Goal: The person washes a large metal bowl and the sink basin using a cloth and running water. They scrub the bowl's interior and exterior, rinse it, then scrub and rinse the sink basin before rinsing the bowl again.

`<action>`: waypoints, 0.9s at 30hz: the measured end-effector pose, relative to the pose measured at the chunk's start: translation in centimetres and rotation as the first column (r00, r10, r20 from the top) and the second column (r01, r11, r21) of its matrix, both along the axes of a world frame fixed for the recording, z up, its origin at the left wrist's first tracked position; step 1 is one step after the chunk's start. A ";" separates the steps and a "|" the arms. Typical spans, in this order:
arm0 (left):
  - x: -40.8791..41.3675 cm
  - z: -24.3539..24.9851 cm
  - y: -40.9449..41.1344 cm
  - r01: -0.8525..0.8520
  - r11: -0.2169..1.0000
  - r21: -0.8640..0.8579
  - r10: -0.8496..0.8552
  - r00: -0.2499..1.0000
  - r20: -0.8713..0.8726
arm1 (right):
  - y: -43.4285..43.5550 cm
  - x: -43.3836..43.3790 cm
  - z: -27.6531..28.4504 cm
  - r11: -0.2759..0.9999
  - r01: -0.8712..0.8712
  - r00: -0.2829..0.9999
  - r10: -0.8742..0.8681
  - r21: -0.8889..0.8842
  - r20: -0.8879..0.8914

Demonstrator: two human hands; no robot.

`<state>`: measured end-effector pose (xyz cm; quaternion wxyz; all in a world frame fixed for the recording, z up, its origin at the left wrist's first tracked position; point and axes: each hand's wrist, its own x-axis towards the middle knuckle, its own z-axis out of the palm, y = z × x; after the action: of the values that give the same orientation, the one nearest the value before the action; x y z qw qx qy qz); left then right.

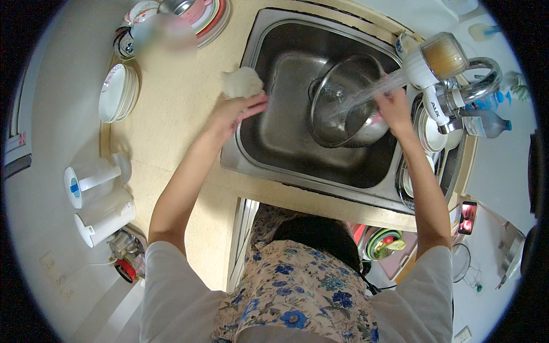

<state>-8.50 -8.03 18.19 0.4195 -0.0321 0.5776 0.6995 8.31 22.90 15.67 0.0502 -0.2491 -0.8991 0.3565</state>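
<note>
My right hand (393, 105) grips the rim of a shiny metal bowl (328, 109), which is tilted inside the stainless-steel sink (296, 150). Water (364, 96) streams into the bowl from a white faucet with a filter (418, 66). At the sink's left edge is my left hand (244, 109), its fingers stretched out and a little apart. A whitish cloth or pad (243, 82), somewhat blurred, lies just beyond the fingers. Whether they touch it is hard to tell.
On the counter (180, 115) at left stand stacked white bowls (118, 93) and white plastic containers (105, 218). More dishes (214, 21) are at the back. A dish rack (433, 133) and a bottle (487, 126) flank the sink's right side. Below right, a bowl of vegetables (384, 244) sits.
</note>
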 end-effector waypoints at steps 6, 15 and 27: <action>-0.9 1.3 -3.8 -0.134 0.991 -0.010 0.134 0.990 0.030 | -5.6 -2.3 2.7 0.946 0.050 0.997 -0.066 -0.320 -0.040; 9.8 -2.4 -1.0 0.121 0.993 0.000 -0.113 0.931 0.348 | -3.6 0.1 2.5 0.920 0.177 0.981 -0.196 -0.349 -0.017; 7.9 -0.9 3.7 -0.038 0.997 -0.070 0.045 0.994 0.100 | -3.5 6.0 2.8 0.581 0.210 0.894 -0.440 -0.786 -0.086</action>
<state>-0.62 -4.33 17.32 0.4323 -0.0937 0.5785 0.6854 14.29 19.35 18.51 0.1291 -0.3572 -0.5875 0.7145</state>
